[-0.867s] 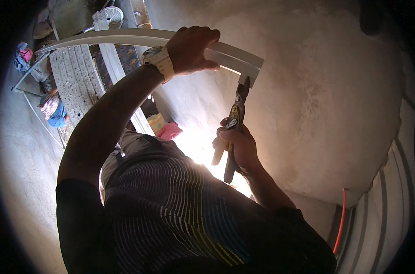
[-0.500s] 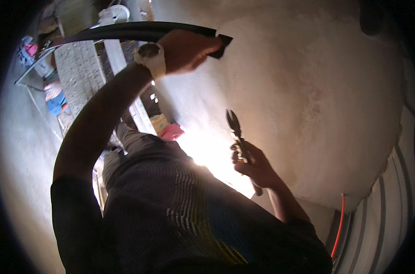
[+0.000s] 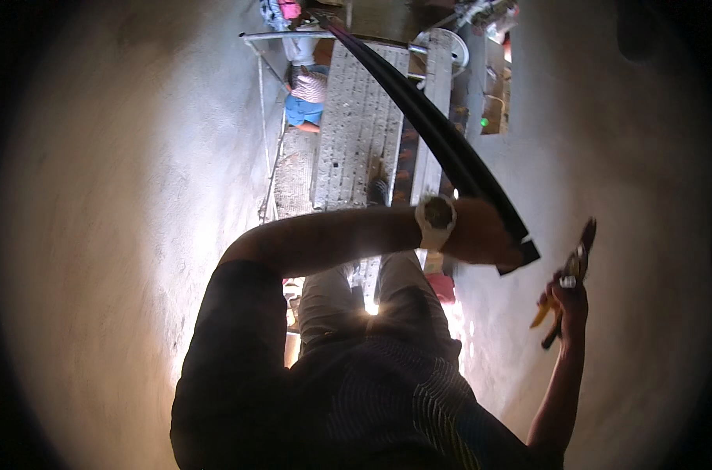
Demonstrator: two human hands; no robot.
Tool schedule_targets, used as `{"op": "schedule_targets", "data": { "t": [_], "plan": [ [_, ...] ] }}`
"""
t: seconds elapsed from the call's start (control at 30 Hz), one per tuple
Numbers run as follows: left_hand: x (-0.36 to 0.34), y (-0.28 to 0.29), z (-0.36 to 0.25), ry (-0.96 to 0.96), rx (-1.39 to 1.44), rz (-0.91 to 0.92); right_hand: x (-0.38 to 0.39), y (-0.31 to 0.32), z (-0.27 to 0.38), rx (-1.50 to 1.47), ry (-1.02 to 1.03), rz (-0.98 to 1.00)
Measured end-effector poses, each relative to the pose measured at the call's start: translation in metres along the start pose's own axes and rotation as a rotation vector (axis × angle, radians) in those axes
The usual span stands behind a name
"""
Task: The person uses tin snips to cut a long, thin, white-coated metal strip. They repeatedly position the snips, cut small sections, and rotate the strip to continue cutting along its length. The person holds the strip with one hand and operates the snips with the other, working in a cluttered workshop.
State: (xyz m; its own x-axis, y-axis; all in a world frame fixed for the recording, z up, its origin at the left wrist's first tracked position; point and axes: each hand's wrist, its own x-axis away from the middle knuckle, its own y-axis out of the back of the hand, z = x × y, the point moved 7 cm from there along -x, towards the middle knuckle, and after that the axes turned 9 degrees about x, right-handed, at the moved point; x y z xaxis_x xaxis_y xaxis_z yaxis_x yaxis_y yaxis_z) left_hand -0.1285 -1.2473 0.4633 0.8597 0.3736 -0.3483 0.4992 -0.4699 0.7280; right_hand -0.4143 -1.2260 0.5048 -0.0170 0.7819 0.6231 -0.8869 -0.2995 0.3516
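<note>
My left hand [image 3: 481, 231], with a watch on its wrist, is closed around a long dark metal profile [image 3: 442, 137] close to its near end. The profile slants from there up and left, growing narrow toward the far end. A small cut or notch shows at its near end, just beyond my fingers. Over on the right, my right hand [image 3: 573, 307] grips a pair of tin snips [image 3: 579, 262] by the handles, one of them yellow. Their blades point upward, apart from the profile. Whether the blades are parted is hard to see.
I am on a scaffold with a speckled metal plank [image 3: 360, 125] and a narrower board [image 3: 438, 102]. A metal rail [image 3: 289, 34] crosses at the far left. Plastered walls rise on both sides. Below at left is a person in blue shorts [image 3: 301, 111]. A white wheel [image 3: 456, 51] lies beyond.
My view has swung from the right-hand wall to along the scaffold. The profile now slants down to the right, and the snips have come nearer its end. Both hands keep their hold.
</note>
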Motion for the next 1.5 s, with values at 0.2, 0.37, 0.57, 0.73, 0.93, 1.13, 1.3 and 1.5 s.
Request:
{"op": "schedule_targets", "data": {
  "t": [0.2, 0.37, 0.57, 0.73, 0.93, 1.13, 1.3, 1.5],
  "plan": [
    [0.021, 0.038, -0.044, -0.005, 0.136, -0.027, -0.111, -0.128, 0.056, -0.133, -0.026, 0.263],
    [0.014, 0.066, -0.053, 0.055, 0.192, 0.027, -0.085, -0.185, 0.104, -0.151, -0.071, 0.517],
    [0.005, 0.113, -0.031, 0.373, 0.152, -0.036, -0.080, -0.157, 0.112, -0.157, -0.189, 0.427],
    [0.063, 0.174, 0.029, 0.410, -0.027, -0.649, -0.090, -0.163, 0.117, -0.698, -0.314, 0.591],
    [0.015, 0.158, 0.107, 0.281, -0.153, -0.782, -0.045, -0.151, 0.156, -1.008, -0.088, 0.567],
    [-0.058, 0.175, 0.113, -0.009, -0.024, -0.451, 0.001, -0.097, 0.110, -0.694, 0.250, 0.179],
    [-0.080, 0.160, 0.108, -0.037, 0.263, -0.159, 0.101, -0.133, -0.003, -0.471, -0.038, 0.000],
    [-0.070, 0.117, 0.089, -0.259, 0.268, 0.084, 0.192, -0.165, 0.009, -1.021, -0.352, -0.157]
  ]
}}
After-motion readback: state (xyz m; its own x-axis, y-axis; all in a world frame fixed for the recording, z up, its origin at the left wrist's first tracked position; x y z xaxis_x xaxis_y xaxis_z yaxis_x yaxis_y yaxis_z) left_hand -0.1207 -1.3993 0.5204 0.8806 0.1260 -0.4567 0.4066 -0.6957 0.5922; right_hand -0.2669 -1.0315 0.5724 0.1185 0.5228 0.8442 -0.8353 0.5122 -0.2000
